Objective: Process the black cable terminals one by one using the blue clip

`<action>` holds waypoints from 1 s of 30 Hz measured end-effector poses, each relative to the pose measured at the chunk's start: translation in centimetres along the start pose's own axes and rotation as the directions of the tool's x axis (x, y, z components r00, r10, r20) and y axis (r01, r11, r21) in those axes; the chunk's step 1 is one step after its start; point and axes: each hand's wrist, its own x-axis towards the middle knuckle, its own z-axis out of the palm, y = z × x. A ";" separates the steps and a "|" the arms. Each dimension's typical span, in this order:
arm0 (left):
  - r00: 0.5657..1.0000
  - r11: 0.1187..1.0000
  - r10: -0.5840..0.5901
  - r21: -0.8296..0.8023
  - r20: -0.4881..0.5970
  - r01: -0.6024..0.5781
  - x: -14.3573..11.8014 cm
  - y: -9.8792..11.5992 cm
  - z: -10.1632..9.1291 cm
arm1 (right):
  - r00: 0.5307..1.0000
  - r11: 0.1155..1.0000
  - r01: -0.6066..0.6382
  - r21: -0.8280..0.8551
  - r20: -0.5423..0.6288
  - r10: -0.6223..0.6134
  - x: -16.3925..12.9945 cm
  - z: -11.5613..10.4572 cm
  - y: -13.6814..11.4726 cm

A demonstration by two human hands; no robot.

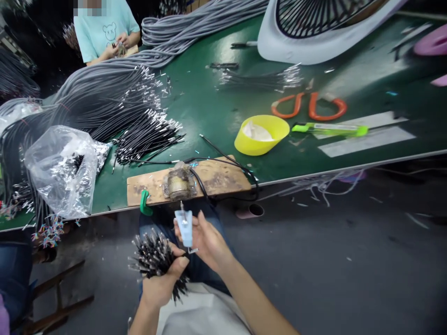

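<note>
My left hand (165, 279) is closed round a thick bundle of short black cables (153, 253) with silvery ends. Its thumb and forefinger pinch at the lower end of a light blue tapered piece (184, 228), where a small bent metal end (193, 250) shows. A thin metal pin runs from the top of this piece toward a round, worn motor-like body (179, 182) on a wooden board (220, 176). My right hand (206, 239) is open beside the blue piece, thumb apart, with some fingers passing behind it. Whether those fingers touch it is unclear.
Black cables (146, 139) and long grey cables (195, 30) cover the left of the green table (202, 107). Nearby lie a plastic bag (63, 167), a yellow cup (261, 135), orange-handled scissors (328, 109), a green cutter (330, 129) and a fan (300, 51). Another person (108, 32) sits opposite.
</note>
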 end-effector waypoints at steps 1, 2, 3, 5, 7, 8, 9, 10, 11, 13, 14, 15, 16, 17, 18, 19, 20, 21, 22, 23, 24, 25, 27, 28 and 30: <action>1.000 1.000 -0.014 0.010 0.009 0.013 -0.2 0.0 -0.1 | 0.999 1.000 0.021 -0.016 -0.025 -0.022 -0.4 -0.5 0.2; 0.999 0.999 -0.031 0.019 0.023 0.030 -0.4 0.0 -0.3 | 0.997 0.997 0.058 -0.053 -0.042 -0.060 -0.8 -1.0 0.4; 0.998 0.999 -0.049 0.024 0.040 0.048 -0.6 0.0 -0.4 | 0.993 0.987 0.111 -0.115 -0.034 -0.116 -1.5 -1.4 0.5; 0.994 0.997 -0.082 0.018 0.077 0.081 -1.0 0.0 -0.4 | 0.967 0.910 0.254 -0.327 0.070 -0.244 -2.9 -1.6 0.5; 0.988 0.993 -0.115 -0.009 0.101 0.117 -1.3 -0.1 -0.4 | 0.919 0.713 0.389 -0.583 0.189 -0.347 -4.1 -1.4 0.2; 0.984 0.990 -0.136 -0.029 0.116 0.140 -1.4 -0.2 -0.3 | 0.894 0.589 0.427 -0.686 0.224 -0.388 -4.5 -1.1 0.0; 0.978 0.985 -0.159 -0.051 0.134 0.167 -1.5 -0.2 -0.2 | 0.877 0.476 0.434 -0.765 0.237 -0.418 -4.7 -0.8 -0.1; 0.970 0.977 -0.184 -0.074 0.158 0.198 -1.6 -0.3 -0.1 | 0.866 0.390 0.424 -0.817 0.241 -0.438 -4.7 -0.6 -0.2; 0.960 0.969 -0.208 -0.096 0.187 0.228 -1.7 -0.4 0.0 | 0.862 0.336 0.413 -0.846 0.244 -0.444 -4.6 -0.5 -0.2; 0.935 0.950 -0.241 -0.133 0.260 0.282 -1.8 -0.4 0.0 | 0.866 0.286 0.384 -0.878 0.236 -0.440 -4.1 -0.4 0.0; 0.923 0.942 -0.249 -0.147 0.294 0.301 -1.8 -0.4 0.0 | 0.864 0.270 0.364 -0.892 0.214 -0.456 -3.8 -0.4 0.2; 0.914 0.936 -0.252 -0.158 0.319 0.314 -1.8 -0.4 0.0 | 0.853 0.258 0.351 -0.900 0.194 -0.485 -3.6 -0.5 0.3; 0.908 0.932 -0.254 -0.166 0.334 0.322 -1.8 -0.4 0.0 | 0.838 0.252 0.356 -0.900 0.188 -0.512 -3.6 -0.5 0.4; 0.906 0.930 -0.255 -0.171 0.338 0.326 -1.7 -0.4 0.0 | 0.826 0.252 0.379 -0.891 0.202 -0.526 -3.6 -0.5 0.4; 0.907 0.929 -0.257 -0.173 0.334 0.327 -1.7 -0.4 -0.1 | 0.819 0.256 0.416 -0.872 0.238 -0.522 -3.7 -0.4 0.3; 0.910 0.929 -0.261 -0.174 0.324 0.328 -1.6 -0.5 -0.1 | 0.820 0.264 0.455 -0.850 0.285 -0.497 -3.9 -0.4 0.1; 0.913 0.928 -0.264 -0.175 0.311 0.329 -1.6 -0.5 -0.1 | 0.825 0.278 0.487 -0.828 0.332 -0.457 -4.0 -0.3 -0.1; 0.916 0.927 -0.269 -0.177 0.298 0.330 -1.6 -0.6 -0.1 | 0.835 0.298 0.502 -0.812 0.365 -0.413 -4.1 -0.3 -0.3; 0.918 0.925 -0.275 -0.181 0.286 0.333 -1.6 -0.7 0.0 | 0.848 0.325 0.500 -0.802 0.379 -0.370 -4.2 -0.3 -0.5; 0.920 0.922 -0.281 -0.188 0.272 0.338 -1.6 -0.8 0.0 | 0.863 0.362 0.488 -0.794 0.379 -0.333 -4.2 -0.3 -0.6; 0.924 0.918 -0.288 -0.200 0.252 0.341 -1.7 -0.9 0.1 | 0.876 0.402 0.473 -0.784 0.372 -0.307 -4.1 -0.3 -0.6; 0.928 0.914 -0.296 -0.215 0.228 0.344 -1.7 -1.0 0.2 | 0.884 0.436 0.461 -0.773 0.358 -0.301 -4.1 -0.4 -0.4; 0.935 0.905 -0.309 -0.248 0.174 0.346 -1.8 -1.1 0.4 | 0.876 0.465 0.462 -0.755 0.309 -0.370 -4.0 -0.4 0.2; 0.937 0.901 -0.314 -0.264 0.155 0.346 -1.8 -1.2 0.5 | 0.862 0.467 0.465 -0.752 0.267 -0.430 -4.0 -0.3 0.7; 0.937 0.893 -0.319 -0.287 0.143 0.347 -1.9 -1.3 0.8 | 0.832 0.511 0.454 -0.730 0.143 -0.535 -4.1 0.1 1.7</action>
